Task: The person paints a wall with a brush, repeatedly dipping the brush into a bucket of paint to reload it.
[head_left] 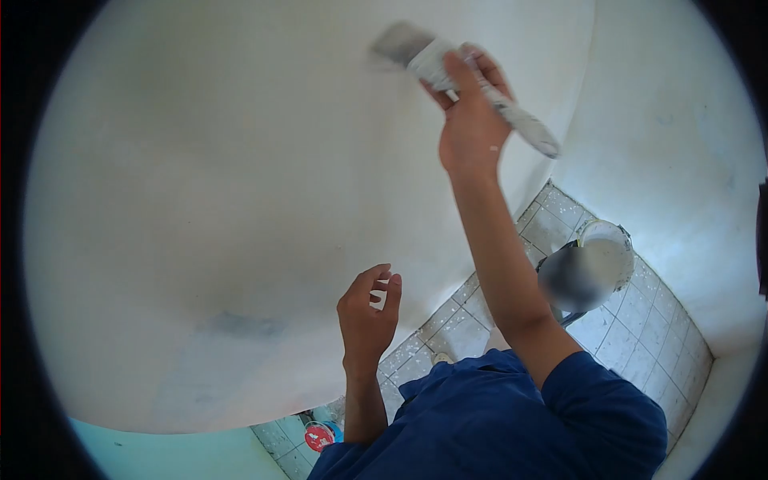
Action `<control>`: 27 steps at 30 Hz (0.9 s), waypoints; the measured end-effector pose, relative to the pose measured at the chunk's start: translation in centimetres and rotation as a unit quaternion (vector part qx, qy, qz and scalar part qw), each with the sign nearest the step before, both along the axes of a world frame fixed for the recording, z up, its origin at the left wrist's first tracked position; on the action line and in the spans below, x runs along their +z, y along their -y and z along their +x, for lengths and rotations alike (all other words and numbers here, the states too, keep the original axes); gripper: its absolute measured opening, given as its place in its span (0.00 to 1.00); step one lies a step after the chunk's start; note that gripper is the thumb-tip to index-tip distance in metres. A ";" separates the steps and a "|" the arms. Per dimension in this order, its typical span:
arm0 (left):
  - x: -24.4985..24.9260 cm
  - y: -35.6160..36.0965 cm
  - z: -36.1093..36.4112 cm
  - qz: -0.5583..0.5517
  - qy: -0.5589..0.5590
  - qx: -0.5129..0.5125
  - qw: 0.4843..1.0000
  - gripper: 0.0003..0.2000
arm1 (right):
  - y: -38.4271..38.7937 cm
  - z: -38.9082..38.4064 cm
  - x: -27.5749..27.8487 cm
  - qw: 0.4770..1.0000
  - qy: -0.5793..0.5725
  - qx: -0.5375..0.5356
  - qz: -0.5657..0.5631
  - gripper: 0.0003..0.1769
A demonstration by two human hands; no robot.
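My right hand (pixel 474 120) is raised at the upper middle, closed around the handle of a wide paintbrush (pixel 432 66). The brush's grey bristles are blurred and lie against or close over the pale wall (pixel 264 176). Its whitish, paint-smeared handle sticks out past my wrist to the lower right. Lower down, my left hand (pixel 370 312) hovers in front of the wall with nothing in it. Its fingers are loosely curled, with a gap between thumb and fingertips. Darker grey patches show on the wall at lower left.
A paint-streaked bucket (pixel 614 244) stands on the tiled floor (pixel 640 336) at right, partly covered by a dark blurred patch. White specks dot the tiles. A container with a red top (pixel 318 437) sits at bottom left of my body. Another pale wall (pixel 672 176) rises on the right.
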State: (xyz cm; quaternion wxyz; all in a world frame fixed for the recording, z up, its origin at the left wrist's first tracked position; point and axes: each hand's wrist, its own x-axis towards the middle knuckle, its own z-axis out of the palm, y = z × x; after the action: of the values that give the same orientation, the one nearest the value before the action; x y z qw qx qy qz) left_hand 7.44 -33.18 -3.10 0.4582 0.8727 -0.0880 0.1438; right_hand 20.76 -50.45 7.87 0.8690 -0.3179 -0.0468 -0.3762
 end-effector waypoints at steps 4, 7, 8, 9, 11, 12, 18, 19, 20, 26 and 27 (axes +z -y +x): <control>0.0 -1.0 -0.4 -0.007 0.005 -0.013 1.000 0.11 | -1.2 1.0 -17.8 0.984 -0.176 -0.003 -0.006 0.20; -0.4 -2.0 -1.2 -0.009 -0.002 -0.008 1.000 0.11 | -0.7 -1.4 -29.8 0.932 -0.358 0.007 0.051 0.18; -0.3 -2.3 -1.2 -0.008 0.002 -0.006 1.000 0.11 | -0.4 -1.5 -31.3 0.923 -0.379 -0.004 0.063 0.18; -0.1 -2.3 -1.3 -0.011 -0.006 0.000 1.000 0.12 | -0.4 -1.6 -32.0 0.913 -0.400 -0.013 0.074 0.18; 0.4 -2.5 -2.0 -0.014 -0.030 0.017 0.999 0.12 | 0.1 0.3 -26.8 0.955 -0.289 -0.018 0.070 0.20; 0.1 -2.4 -2.1 -0.016 -0.029 0.013 0.999 0.12 | -0.1 0.7 -20.5 0.967 -0.245 -0.021 0.064 0.20; -1.6 -1.3 -1.8 -0.008 -0.039 -0.016 0.999 0.12 | -1.5 -0.8 -2.8 1.000 -0.001 -0.024 -0.003 0.18; -1.8 -1.3 -1.9 -0.008 -0.044 -0.011 0.999 0.12 | -1.7 -0.6 -4.2 0.999 -0.009 -0.041 -0.019 0.18; -2.1 -1.2 -2.0 -0.008 -0.049 -0.009 0.999 0.12 | -2.1 0.9 -9.6 0.992 -0.110 -0.061 -0.026 0.17; -3.4 0.1 -2.8 0.019 -0.088 0.007 0.996 0.13 | 6.2 -2.9 -46.9 0.887 -0.425 -0.137 -0.119 0.12; -3.9 0.6 -2.6 0.019 -0.089 0.011 0.996 0.13 | 8.4 -6.4 -43.5 0.907 -0.418 -0.045 0.015 0.12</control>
State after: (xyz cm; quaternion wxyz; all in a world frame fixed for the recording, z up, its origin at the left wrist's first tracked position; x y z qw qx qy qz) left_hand 4.86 -33.77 -6.98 0.4463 0.8913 -0.0397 0.0691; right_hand 14.36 -58.82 -35.63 0.7960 -0.4343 0.3406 -0.2487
